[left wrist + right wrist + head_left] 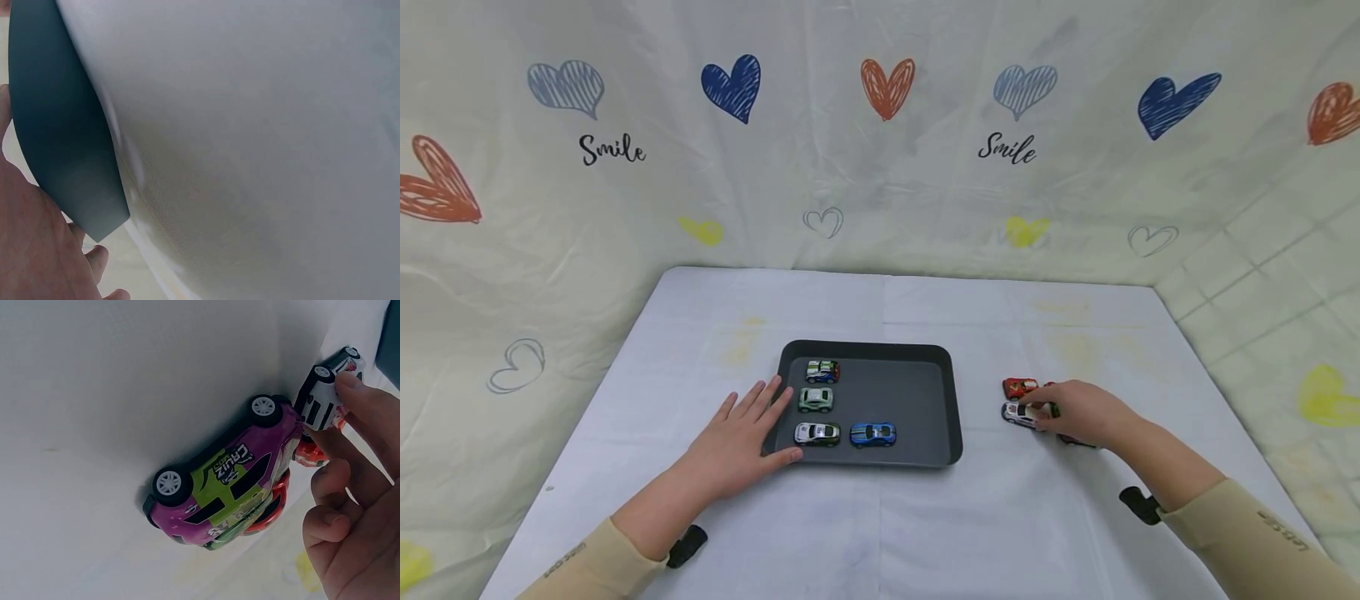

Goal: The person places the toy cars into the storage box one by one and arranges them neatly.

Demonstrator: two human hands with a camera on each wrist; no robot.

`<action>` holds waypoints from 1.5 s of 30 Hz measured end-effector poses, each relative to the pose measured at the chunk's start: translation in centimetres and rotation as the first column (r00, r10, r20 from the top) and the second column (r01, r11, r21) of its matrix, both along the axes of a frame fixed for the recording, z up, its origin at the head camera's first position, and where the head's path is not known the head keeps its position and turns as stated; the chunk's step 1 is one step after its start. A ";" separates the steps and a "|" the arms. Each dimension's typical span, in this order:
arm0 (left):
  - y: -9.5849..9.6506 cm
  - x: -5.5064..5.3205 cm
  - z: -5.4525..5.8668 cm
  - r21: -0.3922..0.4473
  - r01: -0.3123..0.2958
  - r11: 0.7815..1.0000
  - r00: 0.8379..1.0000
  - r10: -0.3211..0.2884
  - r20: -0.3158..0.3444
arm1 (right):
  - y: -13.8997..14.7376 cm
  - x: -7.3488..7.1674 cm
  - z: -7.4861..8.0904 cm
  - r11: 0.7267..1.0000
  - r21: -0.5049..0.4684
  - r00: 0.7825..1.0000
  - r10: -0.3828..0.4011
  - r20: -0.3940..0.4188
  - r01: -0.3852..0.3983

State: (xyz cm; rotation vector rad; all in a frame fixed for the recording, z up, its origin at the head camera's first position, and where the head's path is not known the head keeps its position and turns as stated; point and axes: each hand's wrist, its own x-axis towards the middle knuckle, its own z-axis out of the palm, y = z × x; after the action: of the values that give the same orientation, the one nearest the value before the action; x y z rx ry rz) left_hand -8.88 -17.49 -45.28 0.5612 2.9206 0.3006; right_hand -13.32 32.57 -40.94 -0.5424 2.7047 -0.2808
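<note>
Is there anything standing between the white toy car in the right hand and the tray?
Only the dark gray tray's raised right rim; between it and the white toy car, which the right hand pinches, nothing but white tablecloth shows.

The tray [917,404] is dark grey; in it, a pale-striped blue car [872,434], a silver-white car [817,434], a pale green car [816,400]. Right of the tray — a red car [1019,387], a black-barred white car [324,394] and a purple car [228,478] patched with lime green. Behind it, the off-white backdrop [820,167] carries blue, orange-red and yellow hearts [732,88].
</note>
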 end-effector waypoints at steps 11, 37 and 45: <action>0.1 0.1 0.6 -0.009 0.008 1.000 1.000 -0.008 0.009 | -0.2 0.0 0.1 0.999 -0.035 1.000 -0.006 0.024 0.007; 0.1 0.1 0.7 0.008 0.015 1.000 1.000 -0.015 0.015 | -1.1 -0.7 2.2 0.975 -0.220 1.000 -0.012 0.028 0.018; 0.1 0.2 0.6 -0.002 0.014 1.000 1.000 -0.014 0.007 | -4.0 -2.1 3.2 0.968 -0.252 0.997 0.020 0.074 -0.001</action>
State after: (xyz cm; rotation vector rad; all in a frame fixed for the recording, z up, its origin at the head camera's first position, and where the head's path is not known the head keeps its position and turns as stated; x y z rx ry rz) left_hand -8.68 -17.40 -44.63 0.5789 2.9088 0.2976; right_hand -15.43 28.58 -37.76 -0.6032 2.6068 -0.6362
